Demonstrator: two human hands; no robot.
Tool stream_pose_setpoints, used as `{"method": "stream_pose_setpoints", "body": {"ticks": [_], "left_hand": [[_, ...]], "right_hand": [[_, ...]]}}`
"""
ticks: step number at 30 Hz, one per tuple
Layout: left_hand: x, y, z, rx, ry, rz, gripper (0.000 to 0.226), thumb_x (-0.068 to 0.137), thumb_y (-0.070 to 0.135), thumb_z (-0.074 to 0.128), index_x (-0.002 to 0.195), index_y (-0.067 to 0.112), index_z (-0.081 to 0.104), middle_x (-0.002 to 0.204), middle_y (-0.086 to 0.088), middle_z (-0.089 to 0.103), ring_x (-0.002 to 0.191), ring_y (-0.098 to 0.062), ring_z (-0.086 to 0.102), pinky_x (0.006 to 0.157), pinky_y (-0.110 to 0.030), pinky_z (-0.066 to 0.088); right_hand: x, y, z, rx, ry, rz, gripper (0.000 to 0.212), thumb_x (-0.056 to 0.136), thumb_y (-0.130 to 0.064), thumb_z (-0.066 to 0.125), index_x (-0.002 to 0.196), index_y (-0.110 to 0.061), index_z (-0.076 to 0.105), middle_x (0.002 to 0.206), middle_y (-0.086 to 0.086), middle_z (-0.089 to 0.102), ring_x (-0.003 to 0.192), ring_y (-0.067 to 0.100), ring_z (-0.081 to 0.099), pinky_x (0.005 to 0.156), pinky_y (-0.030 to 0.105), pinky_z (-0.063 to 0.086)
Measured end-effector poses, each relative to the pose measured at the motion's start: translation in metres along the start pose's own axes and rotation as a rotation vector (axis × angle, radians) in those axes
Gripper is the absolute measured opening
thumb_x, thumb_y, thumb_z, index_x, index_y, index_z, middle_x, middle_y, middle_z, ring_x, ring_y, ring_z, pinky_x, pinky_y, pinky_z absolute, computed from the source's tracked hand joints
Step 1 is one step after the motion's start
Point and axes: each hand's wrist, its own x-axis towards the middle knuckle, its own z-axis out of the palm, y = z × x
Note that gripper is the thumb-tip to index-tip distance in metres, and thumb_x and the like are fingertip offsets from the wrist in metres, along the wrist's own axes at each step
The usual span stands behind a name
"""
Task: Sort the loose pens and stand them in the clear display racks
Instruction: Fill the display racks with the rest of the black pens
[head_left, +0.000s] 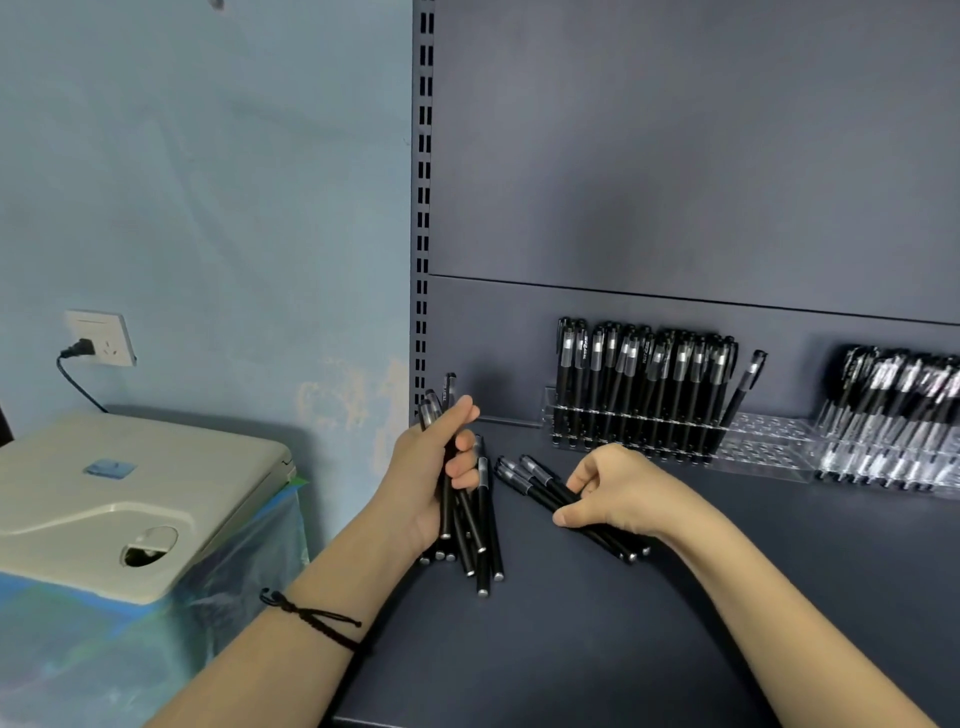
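- Head view: the left hand (436, 467) grips a bundle of black pens (482, 522), fingers curled round it; the lower ends seem to touch the dark shelf (571, 649).
- The right hand (618, 491) pinches a smaller group of pens (535, 480) lying on the shelf, just beside the bundle.
- Behind the hands, a clear rack (763, 441) holds many pens upright in its left part; a second rack (878, 470) at the right also holds pens.

Dark grey shelf (571, 649): clear rack (763, 441) at back edge, second rack (883, 462) back-right, both holding pens; loose pens (530, 480) left of centre.
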Motion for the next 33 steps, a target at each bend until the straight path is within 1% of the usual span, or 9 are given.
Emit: {"method": "stream_pose_setpoints", "body": {"ticks": [3, 6, 10, 13, 18, 20, 22, 28, 33], "left_hand": [[-0.001, -0.001, 0.000, 0.001, -0.011, -0.006, 0.015, 0.092, 0.023, 0.061, 0.088, 0.009, 0.058, 0.051, 0.004, 0.040, 0.034, -0.005, 0.029, 0.033, -0.016, 0.024], [-0.002, -0.002, 0.000, 0.038, -0.025, 0.012, 0.015, 0.094, 0.022, 0.060, 0.088, 0.009, 0.056, 0.053, 0.004, 0.042, 0.038, -0.005, 0.031, 0.034, -0.015, 0.025], [0.001, -0.004, 0.001, 0.043, -0.022, 0.023, 0.018, 0.098, 0.024, 0.055, 0.087, 0.010, 0.058, 0.059, 0.002, 0.051, 0.044, -0.007, 0.044, 0.036, -0.017, 0.035], [0.001, -0.006, 0.003, 0.076, 0.033, 0.030, 0.021, 0.099, 0.027, 0.053, 0.087, 0.012, 0.061, 0.063, 0.001, 0.065, 0.051, -0.008, 0.062, 0.044, -0.019, 0.049], [0.002, -0.006, 0.002, -0.051, 0.069, -0.010, 0.018, 0.100, 0.023, 0.050, 0.092, 0.010, 0.061, 0.079, -0.004, 0.075, 0.069, -0.012, 0.073, 0.056, -0.022, 0.058], [0.004, -0.007, 0.001, -0.110, 0.068, -0.045, 0.019, 0.101, 0.022, 0.048, 0.091, 0.010, 0.059, 0.084, -0.006, 0.076, 0.073, -0.014, 0.074, 0.061, -0.024, 0.059], [0.005, -0.008, 0.002, -0.164, 0.055, -0.085, 0.022, 0.102, 0.024, 0.047, 0.087, 0.011, 0.058, 0.086, -0.009, 0.075, 0.074, -0.017, 0.074, 0.066, -0.028, 0.057], [0.002, -0.009, 0.002, -0.034, -0.071, -0.143, 0.058, 0.098, 0.051, 0.036, 0.118, 0.004, 0.064, 0.108, -0.011, 0.073, 0.093, -0.018, 0.071, 0.080, -0.031, 0.055], [0.000, -0.009, 0.011, -0.026, -0.078, -0.081, 0.071, 0.078, 0.056, 0.051, 0.121, 0.002, 0.061, 0.109, -0.009, 0.073, 0.093, -0.016, 0.071, 0.078, -0.028, 0.059]], "right_hand": [[0.001, 0.001, -0.002, 0.000, -0.022, -0.007, 0.035, 0.075, -0.033, 0.081, 0.099, -0.017, 0.061, 0.087, -0.011, 0.054, 0.091, 0.011, 0.056, 0.077, 0.022, 0.044], [-0.001, 0.000, -0.001, -0.031, -0.028, -0.012, 0.028, 0.077, -0.032, 0.078, 0.079, -0.017, 0.054, 0.076, -0.008, 0.050, 0.071, 0.010, 0.049, 0.060, 0.022, 0.039], [-0.003, 0.000, 0.001, -0.049, -0.045, -0.062, 0.050, 0.079, -0.024, 0.070, 0.057, -0.020, 0.026, 0.056, -0.003, 0.026, 0.052, 0.015, 0.022, 0.046, 0.026, 0.019], [-0.002, 0.003, 0.000, -0.005, -0.061, -0.088, 0.052, 0.081, -0.022, 0.068, 0.055, -0.020, 0.024, 0.052, -0.004, 0.022, 0.051, 0.014, 0.021, 0.047, 0.026, 0.019], [-0.005, -0.001, -0.005, 0.387, -0.040, -0.167, 0.041, 0.088, -0.031, 0.068, 0.059, -0.018, 0.041, 0.052, -0.005, 0.035, 0.044, 0.006, 0.031, 0.043, 0.016, 0.026], [-0.010, -0.009, -0.003, 0.590, -0.099, -0.161, 0.029, 0.090, -0.033, 0.066, 0.079, -0.006, 0.061, 0.067, 0.003, 0.054, 0.048, 0.005, 0.046, 0.043, 0.014, 0.035], [-0.012, -0.015, 0.003, 0.709, -0.158, -0.163, 0.040, 0.090, -0.034, 0.065, 0.103, 0.004, 0.064, 0.080, 0.011, 0.058, 0.053, 0.009, 0.048, 0.042, 0.016, 0.034], [-0.017, -0.027, 0.023, 0.721, -0.237, -0.186, 0.034, 0.092, -0.028, 0.064, 0.105, 0.004, 0.065, 0.081, 0.012, 0.067, 0.054, 0.009, 0.057, 0.042, 0.015, 0.037], [-0.019, -0.031, 0.027, 0.727, -0.213, -0.192, 0.031, 0.092, -0.026, 0.064, 0.103, 0.004, 0.064, 0.067, -0.001, 0.068, 0.053, 0.004, 0.061, 0.046, 0.014, 0.042]]}}
